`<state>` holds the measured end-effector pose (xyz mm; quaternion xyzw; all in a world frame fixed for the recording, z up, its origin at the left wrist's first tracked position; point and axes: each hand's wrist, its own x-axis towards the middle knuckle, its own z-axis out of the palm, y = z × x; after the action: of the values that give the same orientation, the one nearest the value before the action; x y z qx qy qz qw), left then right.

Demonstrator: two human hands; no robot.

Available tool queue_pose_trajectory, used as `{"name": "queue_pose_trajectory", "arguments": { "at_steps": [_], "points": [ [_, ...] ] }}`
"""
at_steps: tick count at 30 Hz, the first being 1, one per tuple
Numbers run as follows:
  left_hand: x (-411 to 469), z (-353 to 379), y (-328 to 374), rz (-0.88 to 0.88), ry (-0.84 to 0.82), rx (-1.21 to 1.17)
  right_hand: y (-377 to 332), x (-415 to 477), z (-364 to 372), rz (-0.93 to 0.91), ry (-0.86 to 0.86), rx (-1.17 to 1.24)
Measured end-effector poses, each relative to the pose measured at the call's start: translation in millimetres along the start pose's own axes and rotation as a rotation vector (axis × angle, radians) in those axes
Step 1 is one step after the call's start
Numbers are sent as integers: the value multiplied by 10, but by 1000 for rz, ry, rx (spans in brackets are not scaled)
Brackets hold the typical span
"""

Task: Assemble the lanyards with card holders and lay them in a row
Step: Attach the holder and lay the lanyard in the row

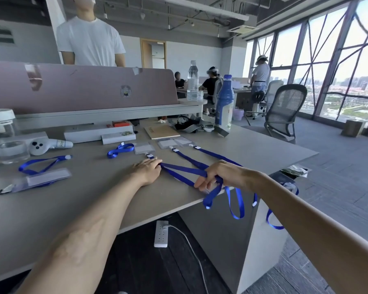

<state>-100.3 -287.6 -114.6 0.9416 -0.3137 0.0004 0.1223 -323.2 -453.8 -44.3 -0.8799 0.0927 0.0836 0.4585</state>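
On the grey desk (pixel 89 194) in front of us three clear card holders lie side by side at the far side: the left card holder (pixel 143 148), the middle card holder (pixel 166 143) and the right card holder (pixel 183 141). Each is joined by a small clip to a blue lanyard that runs back toward us and to the right. Our left hand (pixel 146 169) lies flat, palm down with straight fingers, pressing the left lanyard (pixel 179 173) against the desk just behind its clip. From under the fingertips the strap's two bands spread out toward our right hand (pixel 216 175), which sits at the desk's edge with fingers curled round blue strap. We cannot tell exactly how many bands it holds. The middle lanyard (pixel 189 159) and the right lanyard (pixel 212 154) pass beside or under that hand, and blue loops hang over the desk's edge below it. Further left, a loose coiled lanyard (pixel 120 150) lies just beside the left card holder. Another loose lanyard (pixel 43 164) lies near a spare card holder (pixel 43 179) at the left end of the desk. Behind these we see a white controller (pixel 49 145), a glass jar (pixel 2 132), a brown notebook (pixel 160 131) and a blue bottle (pixel 224 105). A power strip (pixel 161 234) lies on the floor under the desk.
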Motion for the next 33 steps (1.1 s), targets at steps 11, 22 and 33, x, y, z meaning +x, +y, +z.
{"name": "queue_pose_trajectory", "arguments": {
  "at_steps": [11,22,33],
  "points": [
    [-7,-8,7,-12,-9,-2,26,-296,17,-241,12,-1],
    [-18,0,7,-1,0,-11,23,-137,105,-127,130,288],
    [-63,-21,26,7,9,-32,37,-150,110,-112,102,273]
  ]
}}
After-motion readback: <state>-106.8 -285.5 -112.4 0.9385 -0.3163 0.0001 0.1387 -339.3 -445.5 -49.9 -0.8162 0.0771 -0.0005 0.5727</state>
